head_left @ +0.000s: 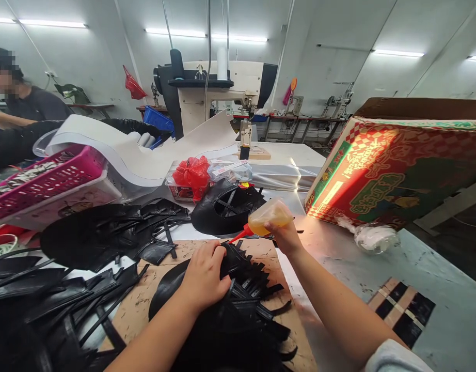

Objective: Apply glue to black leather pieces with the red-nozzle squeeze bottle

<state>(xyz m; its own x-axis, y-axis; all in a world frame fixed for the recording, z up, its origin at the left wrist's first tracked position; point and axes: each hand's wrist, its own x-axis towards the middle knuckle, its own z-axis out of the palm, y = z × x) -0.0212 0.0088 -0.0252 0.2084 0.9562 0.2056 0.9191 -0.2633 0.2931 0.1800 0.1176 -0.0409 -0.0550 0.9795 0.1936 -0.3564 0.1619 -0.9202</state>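
Fingers of the left hand (204,276) press flat on the stack of black cut pieces (241,289) over cardboard (137,305), steadying it while the right hand (286,235), closed around the glue bottle (267,217), tilts its red nozzle (238,236) toward the bench (338,253).

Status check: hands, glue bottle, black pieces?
Left hand pressing the black cut pieces on cardboard. Right hand gripping glue bottle, red nozzle at the stack. Nothing between them.

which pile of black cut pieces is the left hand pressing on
The stack on the brown cardboard in front of the person: the left hand lies flat on those black pieces. The piles at left and the dark shape behind lie untouched.
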